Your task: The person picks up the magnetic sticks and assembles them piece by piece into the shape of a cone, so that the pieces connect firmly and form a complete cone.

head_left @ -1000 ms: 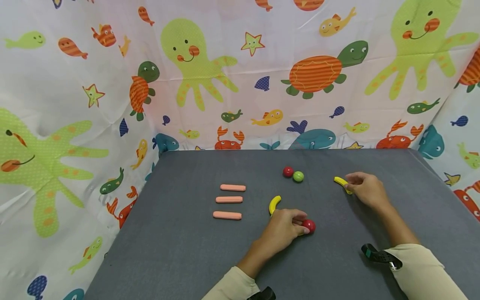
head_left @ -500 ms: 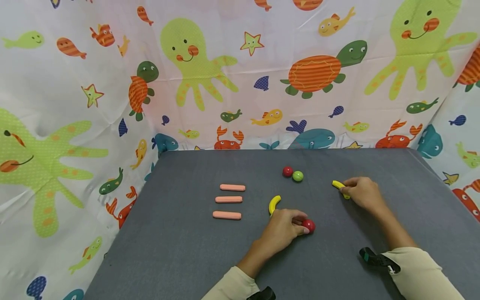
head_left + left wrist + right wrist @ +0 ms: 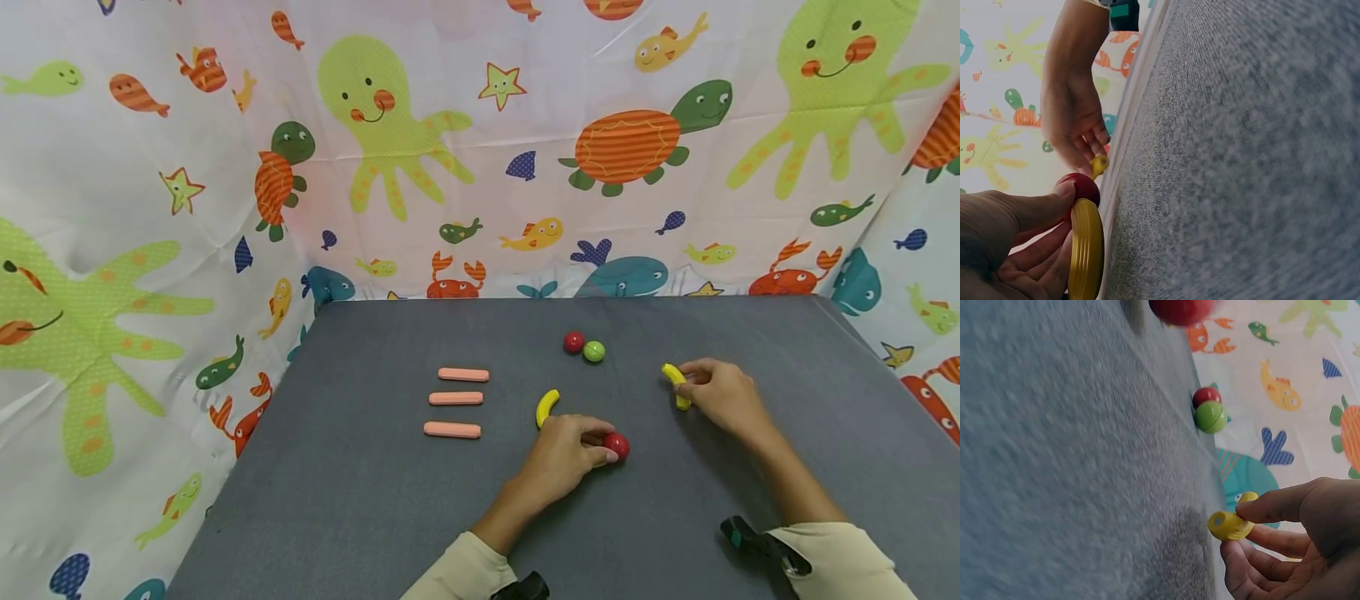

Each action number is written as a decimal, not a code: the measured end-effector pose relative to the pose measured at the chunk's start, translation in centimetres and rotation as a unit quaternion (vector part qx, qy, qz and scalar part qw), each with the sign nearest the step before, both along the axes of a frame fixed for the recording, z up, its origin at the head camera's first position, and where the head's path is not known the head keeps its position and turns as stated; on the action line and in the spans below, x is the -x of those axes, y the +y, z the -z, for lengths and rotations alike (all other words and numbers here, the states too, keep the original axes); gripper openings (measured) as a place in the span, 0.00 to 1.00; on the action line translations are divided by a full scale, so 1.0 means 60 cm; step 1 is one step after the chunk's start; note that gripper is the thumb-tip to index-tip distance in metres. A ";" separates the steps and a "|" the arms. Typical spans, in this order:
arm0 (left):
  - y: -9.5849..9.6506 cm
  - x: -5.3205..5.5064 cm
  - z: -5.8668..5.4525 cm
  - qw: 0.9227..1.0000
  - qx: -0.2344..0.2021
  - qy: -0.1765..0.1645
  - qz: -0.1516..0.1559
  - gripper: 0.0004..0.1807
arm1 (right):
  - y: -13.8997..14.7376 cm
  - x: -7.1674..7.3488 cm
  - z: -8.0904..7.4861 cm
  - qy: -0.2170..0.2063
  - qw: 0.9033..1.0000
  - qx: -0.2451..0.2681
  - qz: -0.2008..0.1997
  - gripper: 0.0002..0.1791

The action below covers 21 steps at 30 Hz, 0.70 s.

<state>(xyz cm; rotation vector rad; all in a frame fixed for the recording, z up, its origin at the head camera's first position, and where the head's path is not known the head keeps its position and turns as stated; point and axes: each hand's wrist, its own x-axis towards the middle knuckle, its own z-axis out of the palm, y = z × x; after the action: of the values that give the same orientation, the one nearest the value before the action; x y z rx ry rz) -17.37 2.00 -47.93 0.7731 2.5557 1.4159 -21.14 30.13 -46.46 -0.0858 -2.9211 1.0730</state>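
My left hand (image 3: 566, 458) pinches a shiny red ball (image 3: 617, 447) between thumb and fingers, low over the grey table. A yellow toy banana (image 3: 547, 406) lies just beyond that hand, its near end hidden behind the knuckles. In the left wrist view a ridged yellow banana (image 3: 1087, 250) shows close beside the fingers, below the red ball (image 3: 1083, 189). Farther right, my right hand (image 3: 723, 396) grips another small toy banana (image 3: 677, 386) by thumb and fingertips. The right wrist view shows that banana (image 3: 1232, 525) end-on, partly covered by the thumb.
Three pink toy sausages (image 3: 453, 398) lie in a column left of the hands. A red ball (image 3: 573, 342) and a green ball (image 3: 594, 352) sit together toward the back of the grey table (image 3: 360, 492). A sea-animal curtain (image 3: 450, 167) stands behind and beside it.
My right hand has moved slightly left and toward me, and the banana in it has turned more upright in the head view. My left hand stays nearly still with the red ball.
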 end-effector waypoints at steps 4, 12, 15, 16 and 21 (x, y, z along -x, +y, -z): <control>0.000 -0.001 -0.001 1.000 -0.002 0.005 -0.003 0.15 | -0.014 -0.014 -0.004 -0.022 0.999 0.027 -0.014 0.25; 0.001 -0.001 0.002 1.000 -0.005 0.014 0.002 0.16 | -0.048 -0.040 -0.003 -0.067 0.992 0.097 -0.043 0.28; 0.002 -0.001 0.003 1.000 -0.003 0.014 0.005 0.16 | -0.061 -0.048 0.001 -0.067 0.990 0.114 -0.049 0.28; 0.003 -0.001 0.003 1.000 -0.002 0.014 0.006 0.15 | -0.065 -0.051 0.001 -0.067 0.989 0.122 -0.051 0.28; 0.004 -0.001 0.003 1.000 0.002 0.015 0.005 0.15 | -0.079 -0.059 0.005 -0.083 0.980 0.169 -0.059 0.29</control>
<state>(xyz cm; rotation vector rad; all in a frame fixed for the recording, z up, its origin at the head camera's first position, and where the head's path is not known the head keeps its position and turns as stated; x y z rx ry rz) -17.28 2.22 -48.10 0.8124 2.5718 1.4061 -17.60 25.40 -46.78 -0.0102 -2.8804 1.6501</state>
